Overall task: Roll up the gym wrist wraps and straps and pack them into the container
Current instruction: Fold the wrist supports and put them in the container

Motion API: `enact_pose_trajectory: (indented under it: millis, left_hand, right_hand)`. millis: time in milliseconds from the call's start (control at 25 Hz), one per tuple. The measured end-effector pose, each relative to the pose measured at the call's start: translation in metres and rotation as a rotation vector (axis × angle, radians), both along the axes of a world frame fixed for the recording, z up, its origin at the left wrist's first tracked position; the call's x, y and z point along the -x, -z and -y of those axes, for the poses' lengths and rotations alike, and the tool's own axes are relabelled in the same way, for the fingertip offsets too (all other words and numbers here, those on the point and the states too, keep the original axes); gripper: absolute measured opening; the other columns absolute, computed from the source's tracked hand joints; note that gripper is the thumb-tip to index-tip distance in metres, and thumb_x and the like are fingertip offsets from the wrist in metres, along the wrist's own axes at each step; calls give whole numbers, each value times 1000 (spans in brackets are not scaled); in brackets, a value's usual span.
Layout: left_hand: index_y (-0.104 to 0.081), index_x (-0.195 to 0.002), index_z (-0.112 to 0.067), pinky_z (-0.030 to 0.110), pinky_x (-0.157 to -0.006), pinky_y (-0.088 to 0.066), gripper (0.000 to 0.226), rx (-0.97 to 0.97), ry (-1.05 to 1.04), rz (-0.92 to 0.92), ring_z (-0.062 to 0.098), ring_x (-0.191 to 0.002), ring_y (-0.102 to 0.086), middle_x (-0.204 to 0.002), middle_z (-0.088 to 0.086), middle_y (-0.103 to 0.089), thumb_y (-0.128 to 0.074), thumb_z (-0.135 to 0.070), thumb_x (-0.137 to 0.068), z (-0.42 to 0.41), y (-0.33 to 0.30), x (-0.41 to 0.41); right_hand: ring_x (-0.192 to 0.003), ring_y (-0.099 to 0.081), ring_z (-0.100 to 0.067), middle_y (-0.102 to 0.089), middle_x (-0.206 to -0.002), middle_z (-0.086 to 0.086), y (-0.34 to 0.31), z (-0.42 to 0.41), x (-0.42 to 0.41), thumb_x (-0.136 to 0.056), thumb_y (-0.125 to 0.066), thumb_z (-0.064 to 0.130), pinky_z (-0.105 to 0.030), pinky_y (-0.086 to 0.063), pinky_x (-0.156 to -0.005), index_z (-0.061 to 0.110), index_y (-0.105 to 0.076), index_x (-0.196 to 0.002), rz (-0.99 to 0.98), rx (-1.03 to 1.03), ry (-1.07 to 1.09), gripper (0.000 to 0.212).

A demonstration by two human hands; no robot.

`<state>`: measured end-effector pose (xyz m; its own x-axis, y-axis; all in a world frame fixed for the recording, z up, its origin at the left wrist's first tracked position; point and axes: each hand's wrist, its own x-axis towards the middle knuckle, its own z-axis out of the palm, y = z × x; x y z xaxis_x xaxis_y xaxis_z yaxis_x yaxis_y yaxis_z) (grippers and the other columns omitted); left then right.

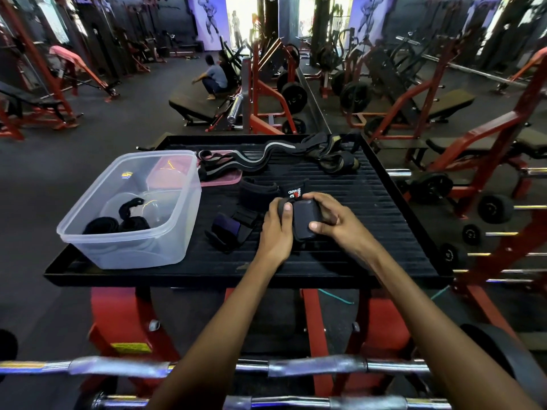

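Head view looks down at a black desk (pixel 370 261) with a raised rim, set in a gym. Both hands meet near the middle of the desk. The left hand (pixel 276 224) and the right hand (pixel 331 216) both hold one black wrist wrap (pixel 305 220), with fingers and thumbs curled round it. The wrap looks partly rolled into a thick bundle, and a tag with red and white print sticks out at its far end.

A clear plastic container (pixel 130 208) stands on the left part of the desk. Rolled black straps (pixel 118 221) lie at its bottom. A pink lid (pixel 220 177) lies flat just behind the container.

Another black wrap (pixel 259 192) lies just beyond the hands. A black and purple wrap (pixel 228 229) lies to the left of the left hand, between it and the container. Long grey and black straps (pixel 251 161) lie loose along the far side, partly on the lid. A pile of dark straps (pixel 334 156) sits near the far right corner.

Red machines, weight plates and shiny bars fill the room around the desk. A person (pixel 213 79) squats far back on the floor.
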<state>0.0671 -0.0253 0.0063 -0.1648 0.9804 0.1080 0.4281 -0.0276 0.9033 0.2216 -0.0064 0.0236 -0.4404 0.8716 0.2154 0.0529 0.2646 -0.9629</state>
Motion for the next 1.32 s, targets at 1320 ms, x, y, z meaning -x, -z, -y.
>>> enact_pose_trajectory:
  millis: [1320]
  left_hand:
    - [-44, -133, -18, 24, -102, -36, 69, -110, 212, -58, 13, -122, -46, -131, 2, -47, -73, -42, -76, -10, 5, 6]
  right_hand:
    - [-89, -65, -13, -70, -92, -3, 6, -16, 35, -100, -25, 47, -28, -46, -86, 16, -68, -87, -113, 151, 367, 54]
